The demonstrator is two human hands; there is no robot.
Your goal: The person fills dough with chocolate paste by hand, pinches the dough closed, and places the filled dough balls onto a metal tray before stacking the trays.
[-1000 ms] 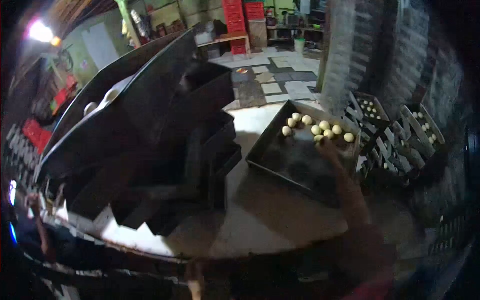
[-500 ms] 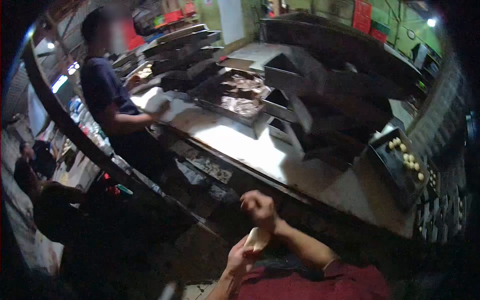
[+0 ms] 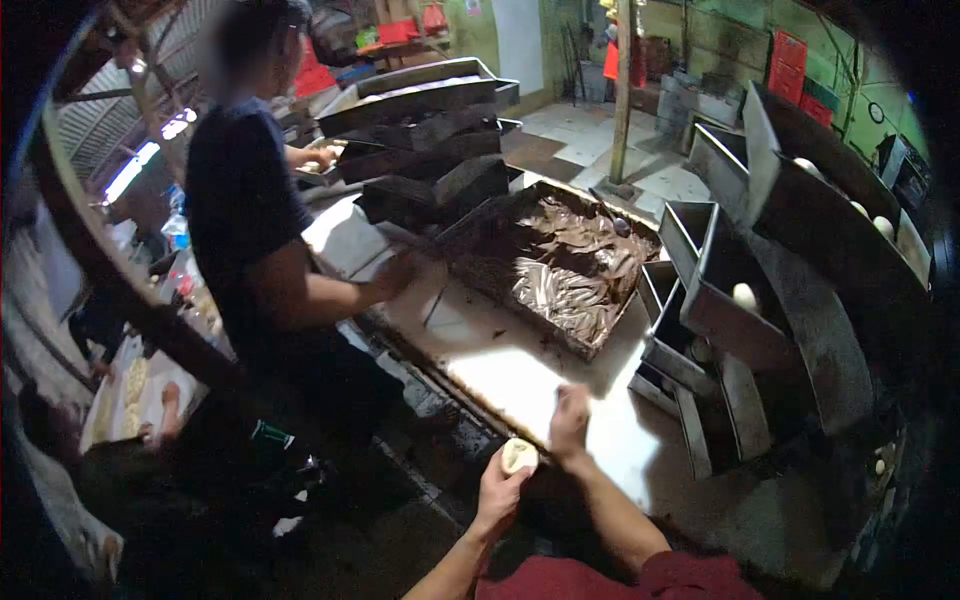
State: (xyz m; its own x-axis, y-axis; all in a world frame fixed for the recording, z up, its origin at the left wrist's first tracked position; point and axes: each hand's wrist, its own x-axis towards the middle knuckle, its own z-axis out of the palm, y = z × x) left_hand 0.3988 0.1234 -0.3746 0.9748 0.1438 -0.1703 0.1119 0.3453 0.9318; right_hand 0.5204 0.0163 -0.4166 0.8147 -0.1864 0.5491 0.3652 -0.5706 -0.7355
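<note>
My left hand (image 3: 497,497) holds a pale, round piece of dough (image 3: 519,456) with a hollow in its top, close to the front edge of the worktop. To its right and slightly higher, my right hand (image 3: 570,425) is raised, apart from the dough, with its fingers curled together. Whether anything small sits between those fingers cannot be seen. Beyond both hands, a large tray (image 3: 555,340) holds a shiny brown mass (image 3: 575,255).
Dark metal trays (image 3: 745,330) lean in stacks on the right, some with pale dough balls (image 3: 745,296). More trays (image 3: 420,105) are stacked at the back left. A person in a dark shirt (image 3: 245,190) stands at the left of the worktop (image 3: 500,360). A wooden post (image 3: 622,100) rises behind.
The view has swung right and closer to the brown-filled tray. My right hand has moved away from my left, and the dough now shows its hollow top.
</note>
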